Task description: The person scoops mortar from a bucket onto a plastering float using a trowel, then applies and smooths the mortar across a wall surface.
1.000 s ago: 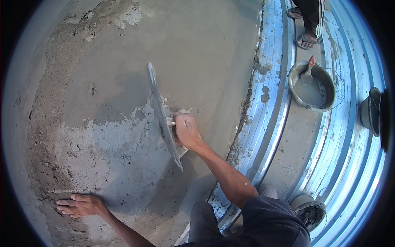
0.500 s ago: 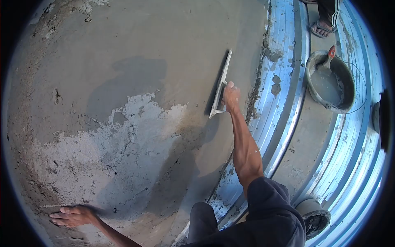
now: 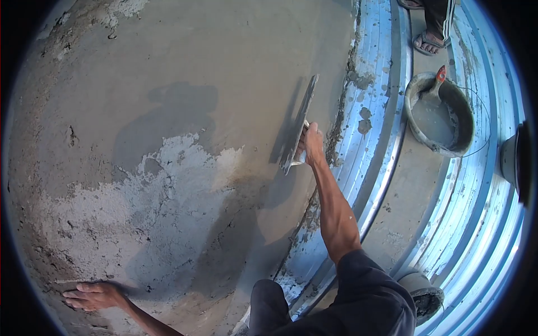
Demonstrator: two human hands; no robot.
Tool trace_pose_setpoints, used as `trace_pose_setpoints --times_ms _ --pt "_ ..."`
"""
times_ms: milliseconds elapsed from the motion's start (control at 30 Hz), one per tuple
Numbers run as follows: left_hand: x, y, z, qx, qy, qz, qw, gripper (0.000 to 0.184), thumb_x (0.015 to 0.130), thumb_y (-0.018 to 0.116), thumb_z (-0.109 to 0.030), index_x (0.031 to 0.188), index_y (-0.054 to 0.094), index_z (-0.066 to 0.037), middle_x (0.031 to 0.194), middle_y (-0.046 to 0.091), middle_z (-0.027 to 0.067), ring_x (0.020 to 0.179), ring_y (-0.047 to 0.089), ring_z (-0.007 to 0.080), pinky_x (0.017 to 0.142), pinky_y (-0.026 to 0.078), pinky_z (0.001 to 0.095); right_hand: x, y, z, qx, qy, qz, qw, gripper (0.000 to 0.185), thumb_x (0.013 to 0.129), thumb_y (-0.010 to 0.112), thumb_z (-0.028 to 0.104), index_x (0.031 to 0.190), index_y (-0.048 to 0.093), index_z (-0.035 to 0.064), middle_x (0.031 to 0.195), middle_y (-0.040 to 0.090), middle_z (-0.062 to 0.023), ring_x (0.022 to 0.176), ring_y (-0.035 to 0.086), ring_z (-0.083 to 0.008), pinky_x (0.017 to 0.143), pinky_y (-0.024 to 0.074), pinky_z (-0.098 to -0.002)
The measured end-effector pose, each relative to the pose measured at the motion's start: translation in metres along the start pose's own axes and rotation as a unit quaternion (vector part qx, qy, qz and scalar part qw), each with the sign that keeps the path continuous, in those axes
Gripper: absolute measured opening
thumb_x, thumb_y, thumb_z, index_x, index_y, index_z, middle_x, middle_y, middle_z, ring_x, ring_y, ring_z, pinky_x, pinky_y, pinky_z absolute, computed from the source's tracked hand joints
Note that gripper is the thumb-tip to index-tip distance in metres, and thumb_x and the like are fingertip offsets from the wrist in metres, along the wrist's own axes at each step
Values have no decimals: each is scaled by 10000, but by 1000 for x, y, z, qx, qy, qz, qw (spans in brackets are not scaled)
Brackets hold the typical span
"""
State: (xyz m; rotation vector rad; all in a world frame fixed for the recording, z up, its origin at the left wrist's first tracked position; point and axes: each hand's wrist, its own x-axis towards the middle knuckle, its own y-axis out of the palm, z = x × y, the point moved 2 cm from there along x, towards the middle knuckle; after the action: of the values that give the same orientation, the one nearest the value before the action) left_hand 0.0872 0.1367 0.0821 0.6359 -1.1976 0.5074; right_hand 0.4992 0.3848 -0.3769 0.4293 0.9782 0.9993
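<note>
My right hand (image 3: pixel 313 144) is closed round the handle of a plastering trowel (image 3: pixel 302 120). The trowel's long blade is seen almost edge-on, tilted, with its shadow falling to the left on the smooth grey plaster (image 3: pixel 269 50). Below and left of the trowel lies a rough, paler patch (image 3: pixel 162 207) with a ragged upper border. At the lower left, my left hand (image 3: pixel 94 295) lies flat against the rough surface, fingers stretched out and holding nothing.
Ribbed metal sheeting (image 3: pixel 367 84) splashed with mortar runs down the right. On a plank (image 3: pixel 417 168) stands a bucket (image 3: pixel 468 120) of grey slurry holding a red-handled brush (image 3: pixel 437 84). Two more buckets (image 3: pixel 509 159) (image 3: pixel 417 283) are nearby. Another person's sandalled foot (image 3: pixel 430 43) is at the top right.
My right hand has turned the trowel, and the gap between its blade and shadow has widened. The whole view has shifted slightly. My left hand stays on the surface.
</note>
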Motion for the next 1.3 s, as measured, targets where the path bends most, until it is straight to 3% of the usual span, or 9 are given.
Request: trace_pose_setpoints --times_ms 200,267,333,567,667,933,1167,1267,1300 --pt "1 -3 -1 8 2 6 1000 695 1013 147 -508 1490 285 -21 1547 271 185 1445 220 321 1126 195 536 38 11 -1 -15 31 -27 999 377 990 311 339 688 379 123 524 301 39 356 280 -120 329 282 -311" --pt "1 -2 -2 -9 -3 5 1000 695 1013 153 -512 1492 281 -24 1548 265 183 1445 219 320 1133 185 533 3 33 -5 -168 -21 -44 985 377 933 367 280 648 446 45 530 468 -115 423 475 -264 406 402 -421" --pt "-1 -6 -10 -12 -18 9 1000 693 1014 161 -513 1493 280 -25 1548 261 188 1444 220 320 1133 187 528 -29 57 -25 -457 -390 -65 796 385 910 381 234 682 525 -40 651 586 -282 582 573 -461 580 472 -521" --pt "2 -3 -2 -13 14 -8 1000 684 1019 180 -511 1492 287 -29 1538 257 216 1435 231 340 1126 206 516 -135 114 6 -228 -324 72 915 409 941 346 251 712 549 -21 524 460 -129 460 490 -215 480 389 -407" --pt "1 -2 0 -7 22 -13 1000 677 1022 181 -505 1486 302 -27 1531 272 217 1431 239 346 1125 217 504 -58 66 52 2 -35 77 996 406 955 273 297 621 433 130 488 342 41 344 264 -85 314 227 -266" --pt "2 3 6 -1 39 -24 999 623 1032 215 -449 1479 316 -27 1522 308 202 1419 276 328 1129 231 476 126 6 86 -4 14 29 999 332 946 272 316 699 401 136 532 274 47 378 247 -98 343 252 -292" --pt "1 1 8 -20 27 -6 999 647 1024 202 -487 1488 306 -48 1528 296 201 1428 253 330 1127 217 500 47 86 111 -139 -86 22 986 312 914 359 252 676 406 57 530 348 -34 365 330 -176 344 317 -365" --pt "2 -8 -15 -37 -8 -13 999 669 1016 183 -523 1497 296 -71 1528 293 203 1434 237 333 1125 203 520 -31 133 107 -367 -253 17 895 344 895 397 216 702 490 -54 584 553 -234 530 612 -369 467 478 -467" --pt "3 -10 -17 -38 -12 -10 999 668 1016 182 -522 1500 292 -75 1531 289 200 1432 237 343 1125 203 524 -35 138 86 -518 -530 -18 671 390 898 387 211 698 526 -94 632 572 -309 643 635 -441 570 497 -484"
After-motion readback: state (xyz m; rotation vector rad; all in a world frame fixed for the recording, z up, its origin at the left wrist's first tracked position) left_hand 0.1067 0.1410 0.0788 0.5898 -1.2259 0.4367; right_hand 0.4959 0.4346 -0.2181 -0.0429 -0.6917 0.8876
